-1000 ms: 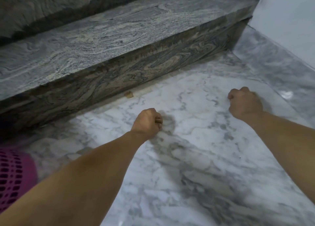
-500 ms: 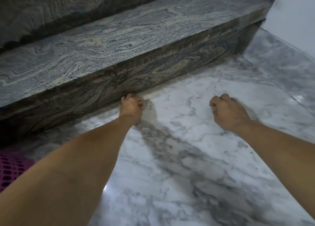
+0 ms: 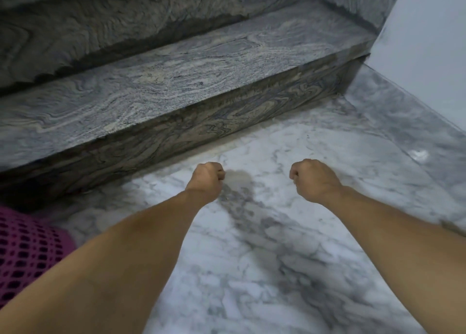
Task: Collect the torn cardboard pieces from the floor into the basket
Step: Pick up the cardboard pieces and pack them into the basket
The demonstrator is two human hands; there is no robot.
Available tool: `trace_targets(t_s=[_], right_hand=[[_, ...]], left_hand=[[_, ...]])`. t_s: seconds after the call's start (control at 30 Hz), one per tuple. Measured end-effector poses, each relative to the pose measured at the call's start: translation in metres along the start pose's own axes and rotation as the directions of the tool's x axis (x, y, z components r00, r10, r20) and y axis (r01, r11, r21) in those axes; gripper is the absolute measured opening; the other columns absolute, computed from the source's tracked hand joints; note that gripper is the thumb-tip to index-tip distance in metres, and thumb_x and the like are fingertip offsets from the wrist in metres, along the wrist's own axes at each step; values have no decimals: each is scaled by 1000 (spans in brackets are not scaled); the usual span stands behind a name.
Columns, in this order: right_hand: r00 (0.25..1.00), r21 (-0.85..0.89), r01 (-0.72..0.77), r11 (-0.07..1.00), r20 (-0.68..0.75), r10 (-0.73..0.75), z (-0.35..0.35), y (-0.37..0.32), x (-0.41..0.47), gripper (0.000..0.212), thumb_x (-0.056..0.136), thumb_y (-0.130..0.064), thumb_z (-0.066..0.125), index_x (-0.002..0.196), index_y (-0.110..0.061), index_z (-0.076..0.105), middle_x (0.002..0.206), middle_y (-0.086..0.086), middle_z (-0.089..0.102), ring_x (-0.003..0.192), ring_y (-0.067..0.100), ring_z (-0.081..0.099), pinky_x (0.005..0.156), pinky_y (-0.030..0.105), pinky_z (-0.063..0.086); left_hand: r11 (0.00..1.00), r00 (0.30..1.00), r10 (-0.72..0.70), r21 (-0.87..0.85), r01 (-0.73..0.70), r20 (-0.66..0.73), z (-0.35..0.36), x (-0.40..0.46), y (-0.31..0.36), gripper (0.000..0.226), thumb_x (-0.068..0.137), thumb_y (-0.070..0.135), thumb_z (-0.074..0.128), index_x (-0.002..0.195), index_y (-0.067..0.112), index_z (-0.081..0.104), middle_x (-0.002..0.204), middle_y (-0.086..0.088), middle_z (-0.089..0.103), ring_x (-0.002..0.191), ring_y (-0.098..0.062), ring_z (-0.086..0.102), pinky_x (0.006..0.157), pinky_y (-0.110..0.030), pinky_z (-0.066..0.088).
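My left hand (image 3: pixel 206 178) is closed in a fist just above the white marble floor (image 3: pixel 290 270), a short way in front of the step. No cardboard shows in it, and none lies on the floor in view. My right hand (image 3: pixel 312 179) is also a closed fist, level with the left and about a hand's width to its right; nothing can be seen inside it. The pink mesh basket (image 3: pixel 27 248) shows only as a corner at the left edge, beside my left forearm.
A dark grey granite step (image 3: pixel 176 81) runs across the view ahead of both hands, with a second riser behind it. A pale wall (image 3: pixel 428 43) with a marble skirting (image 3: pixel 403 121) bounds the floor on the right.
My left hand reached to the small brown cardboard scrap at the foot of the step, closed, and pulled back. The scrap is gone from the floor. My right hand moved left, still a fist.
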State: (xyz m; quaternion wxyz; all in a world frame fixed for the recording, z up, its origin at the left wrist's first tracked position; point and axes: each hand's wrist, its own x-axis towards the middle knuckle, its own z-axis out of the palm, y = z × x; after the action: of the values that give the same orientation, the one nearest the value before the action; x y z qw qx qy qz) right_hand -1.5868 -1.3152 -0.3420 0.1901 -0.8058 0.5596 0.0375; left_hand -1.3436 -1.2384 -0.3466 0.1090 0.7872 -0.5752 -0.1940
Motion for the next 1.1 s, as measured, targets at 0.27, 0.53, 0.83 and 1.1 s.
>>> trace_targets(t_s=[0.27,0.53,0.83,1.1], right_hand=[[993,350,116,929,-37,-110,-73,-89,-65,19,75,0,71,78,-17,65,75,-2,70,76,18,70,73,38,59],[939,383,344,857,-143,-313,-142,-246,-154,22,80,-7,71,68,-25,67,77,1,70,69,23,70,57,40,62],[855,405,516,755,-193,-481,-156,-437,-219,15,74,-14,79,81,-23,70,92,3,74,90,18,68,75,26,51],[869,327,495,805,-188,-458,-103,-523,-229,20,83,-12,70,100,-24,67,119,7,64,109,26,60,91,34,51]], left_hand=[[994,991,-65,-83,75,117,-114,-70,13,27,83,-9,53,70,15,53,73,-1,50,74,-18,40,62,-27,34],[992,992,-123,-18,122,-39,-274,-193,-28,18,75,-3,61,75,15,59,73,-3,55,69,-17,50,59,-28,41],[938,906,-342,-40,344,-250,-378,-312,-132,13,85,3,56,87,15,61,86,-1,61,74,-15,54,53,-20,41],[817,805,-577,-80,572,-135,-364,-352,-226,76,78,37,75,141,12,40,142,-10,45,126,-29,47,103,-38,43]])
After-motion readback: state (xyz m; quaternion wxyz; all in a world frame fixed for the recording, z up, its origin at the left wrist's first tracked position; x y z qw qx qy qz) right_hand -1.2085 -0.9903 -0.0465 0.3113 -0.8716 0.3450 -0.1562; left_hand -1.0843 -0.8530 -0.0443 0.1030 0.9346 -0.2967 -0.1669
